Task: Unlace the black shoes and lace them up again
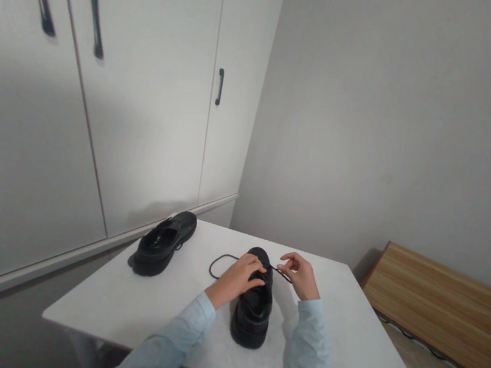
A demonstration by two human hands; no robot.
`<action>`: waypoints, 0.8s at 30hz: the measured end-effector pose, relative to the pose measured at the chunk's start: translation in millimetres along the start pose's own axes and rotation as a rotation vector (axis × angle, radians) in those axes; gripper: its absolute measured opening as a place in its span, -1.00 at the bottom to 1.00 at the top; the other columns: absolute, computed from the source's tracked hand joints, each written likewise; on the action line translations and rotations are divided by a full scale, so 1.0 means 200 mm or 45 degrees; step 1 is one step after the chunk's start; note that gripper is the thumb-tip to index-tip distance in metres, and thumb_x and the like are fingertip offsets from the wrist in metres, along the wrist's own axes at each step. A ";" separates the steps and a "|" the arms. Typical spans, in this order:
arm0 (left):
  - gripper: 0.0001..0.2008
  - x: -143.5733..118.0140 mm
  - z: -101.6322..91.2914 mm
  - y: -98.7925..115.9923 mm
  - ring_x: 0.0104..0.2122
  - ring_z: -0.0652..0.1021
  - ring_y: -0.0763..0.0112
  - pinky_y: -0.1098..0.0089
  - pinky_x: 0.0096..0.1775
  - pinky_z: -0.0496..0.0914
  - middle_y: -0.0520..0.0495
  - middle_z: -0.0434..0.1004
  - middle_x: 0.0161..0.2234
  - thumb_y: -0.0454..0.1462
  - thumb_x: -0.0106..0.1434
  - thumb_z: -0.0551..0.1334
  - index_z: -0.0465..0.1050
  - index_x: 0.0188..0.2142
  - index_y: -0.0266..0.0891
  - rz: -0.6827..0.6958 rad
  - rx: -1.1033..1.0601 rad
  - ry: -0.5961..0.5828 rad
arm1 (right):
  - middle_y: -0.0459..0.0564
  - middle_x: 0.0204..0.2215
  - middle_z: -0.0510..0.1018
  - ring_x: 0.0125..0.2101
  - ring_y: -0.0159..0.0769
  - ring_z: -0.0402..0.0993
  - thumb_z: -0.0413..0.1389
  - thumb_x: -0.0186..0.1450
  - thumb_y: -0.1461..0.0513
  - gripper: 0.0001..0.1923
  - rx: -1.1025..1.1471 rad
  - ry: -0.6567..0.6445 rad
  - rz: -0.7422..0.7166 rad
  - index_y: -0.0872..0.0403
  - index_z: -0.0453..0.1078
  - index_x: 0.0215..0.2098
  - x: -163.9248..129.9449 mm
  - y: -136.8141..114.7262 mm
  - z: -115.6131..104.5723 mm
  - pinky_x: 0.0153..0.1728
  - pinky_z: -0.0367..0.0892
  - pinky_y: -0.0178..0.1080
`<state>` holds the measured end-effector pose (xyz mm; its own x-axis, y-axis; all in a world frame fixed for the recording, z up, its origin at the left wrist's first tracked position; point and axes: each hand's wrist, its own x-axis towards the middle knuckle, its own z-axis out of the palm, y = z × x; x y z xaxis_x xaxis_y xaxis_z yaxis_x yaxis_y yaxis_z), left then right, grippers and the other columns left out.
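Observation:
A black lace-up shoe stands on the white table in front of me, its toe pointing away and its heel towards me. Across its upper, near the lacing, lies my left hand, with fingers and thumb closed around the instep. To the right of the toe, my right hand pinches a thin black shoelace, drawn out sideways from the shoe. Another length of the lace curves in a loop on the left side. The eyelets are partly covered by my left fingers.
A second black shoe rests at the table's left edge. The white table is bordered by a white cupboard with dark handles on the left and a grey wall behind. A wood-grain panel leans at the right.

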<state>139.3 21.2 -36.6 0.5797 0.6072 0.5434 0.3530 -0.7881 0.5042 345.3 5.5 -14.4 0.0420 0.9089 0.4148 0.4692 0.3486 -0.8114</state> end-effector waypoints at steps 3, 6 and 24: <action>-0.75 0.00 0.00 0.01 -0.07 0.36 0.27 0.26 -0.01 0.25 -0.09 0.43 -0.16 -0.26 0.10 0.30 0.43 -0.18 -0.18 -0.003 -0.003 0.003 | -0.20 -0.70 0.36 -0.61 -0.38 0.31 0.23 0.04 0.11 -0.74 -0.043 -0.081 -0.006 0.08 0.37 -0.37 0.00 0.01 0.02 -0.46 0.26 -0.30; -0.75 0.01 0.00 0.01 -0.07 0.36 0.26 0.25 -0.01 0.25 -0.09 0.42 -0.16 -0.27 0.10 0.30 0.43 -0.18 -0.18 -0.009 -0.004 0.005 | -0.21 -0.70 0.35 -0.60 -0.37 0.32 0.22 0.04 0.15 -0.77 -0.060 -0.124 0.002 0.08 0.37 -0.37 0.00 0.01 0.04 -0.47 0.25 -0.31; -0.66 0.01 0.01 0.02 -0.07 0.37 0.25 0.23 -0.03 0.28 -0.08 0.39 -0.15 -0.33 0.08 0.31 0.33 -0.14 -0.19 -0.080 -0.031 0.036 | -0.23 -0.71 0.34 -0.62 -0.41 0.28 0.16 0.07 0.21 -0.88 -0.181 -0.181 0.005 0.06 0.35 -0.42 0.01 0.03 0.10 -0.54 0.18 -0.37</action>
<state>143.0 18.4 -35.5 0.5359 0.6582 0.5287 0.3700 -0.7460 0.5537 329.8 14.3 -27.5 -0.0761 0.9368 0.3414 0.5893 0.3184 -0.7425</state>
